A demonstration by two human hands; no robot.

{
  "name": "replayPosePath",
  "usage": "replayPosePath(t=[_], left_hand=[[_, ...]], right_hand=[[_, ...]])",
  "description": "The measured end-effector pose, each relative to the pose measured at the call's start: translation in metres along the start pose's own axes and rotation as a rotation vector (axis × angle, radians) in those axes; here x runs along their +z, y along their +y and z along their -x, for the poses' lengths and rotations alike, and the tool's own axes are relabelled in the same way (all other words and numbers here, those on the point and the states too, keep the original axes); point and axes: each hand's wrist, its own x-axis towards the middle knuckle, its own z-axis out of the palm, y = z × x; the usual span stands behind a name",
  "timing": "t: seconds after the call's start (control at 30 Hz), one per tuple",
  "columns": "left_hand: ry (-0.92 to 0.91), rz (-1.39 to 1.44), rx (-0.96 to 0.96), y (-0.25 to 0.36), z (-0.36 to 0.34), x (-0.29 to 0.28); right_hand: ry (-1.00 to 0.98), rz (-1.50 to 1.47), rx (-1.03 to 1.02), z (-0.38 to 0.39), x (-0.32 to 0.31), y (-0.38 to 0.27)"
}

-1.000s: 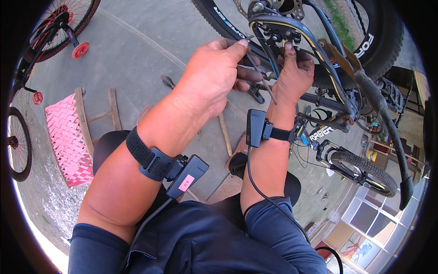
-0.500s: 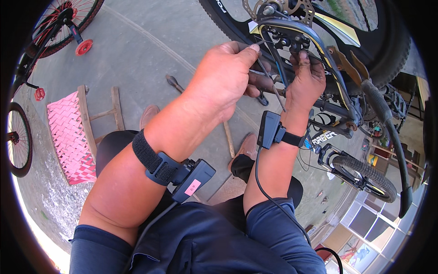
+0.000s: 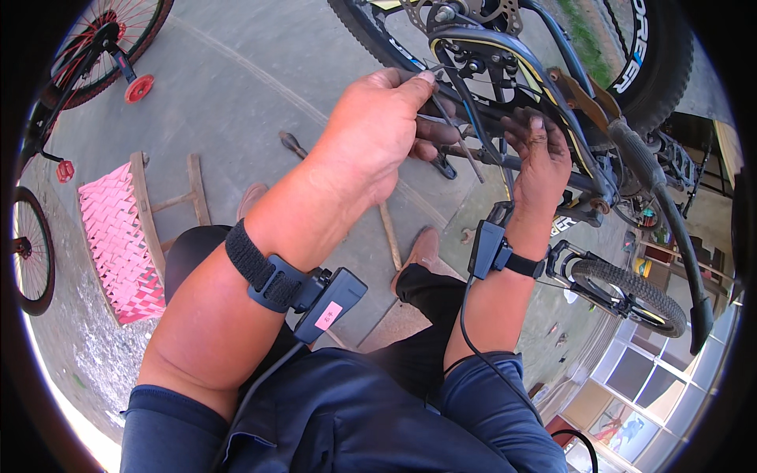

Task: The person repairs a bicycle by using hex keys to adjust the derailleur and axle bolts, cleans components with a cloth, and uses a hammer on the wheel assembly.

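My left hand (image 3: 382, 118) is closed on a thin L-shaped hex key (image 3: 465, 154). Its short bent end lies by my thumb, close to the brake caliper (image 3: 475, 65) of a bicycle. To the right, my right hand (image 3: 541, 146) is raised beside the bicycle frame (image 3: 587, 162), fingers loosely curled and apart, with nothing visible in it. Above the caliper is the disc brake rotor (image 3: 493, 14), next to a wheel with a black tyre (image 3: 364, 39). Part of the caliper area and the fingers of my left hand are hidden.
A wooden stool with a pink woven seat (image 3: 118, 244) stands at the left. Nearby is another bicycle with a small red wheel (image 3: 139, 88). A wooden-handled tool (image 3: 388, 236) lies on the concrete between my feet. A bicycle wheel (image 3: 627, 296) stands at the right.
My right hand has come away from the caliper and moved down and right, its fingers loosening. My left hand has shifted slightly left with the hex key. The wheel has turned.
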Motion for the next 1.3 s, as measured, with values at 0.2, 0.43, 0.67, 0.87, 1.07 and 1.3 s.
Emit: replayPosePath(t=[0.2,0.43,0.67,0.87,1.07,1.3], left_hand=[[-0.011,-0.036,-0.004,0.001,0.003,0.004],[0.006,-0.054,-0.02,-0.002,-0.002,0.005],[0.02,-0.092,-0.004,-0.003,-0.009,0.012],[0.025,-0.112,-0.005,-0.007,-0.02,0.015],[0.047,-0.125,-0.046,-0.013,-0.022,0.021],[0.081,-0.162,-0.025,-0.013,-0.026,0.026]], right_hand=[[-0.048,0.255,0.014,0.012,-0.025,-0.034],[-0.127,0.267,-0.031,0.041,-0.071,-0.058],[-0.103,0.185,-0.064,0.057,-0.084,-0.047],[-0.051,0.141,-0.122,0.057,-0.089,-0.044],[0.089,0.098,-0.556,0.062,-0.067,-0.096],[0.012,0.105,-0.692,0.066,-0.066,-0.125]])
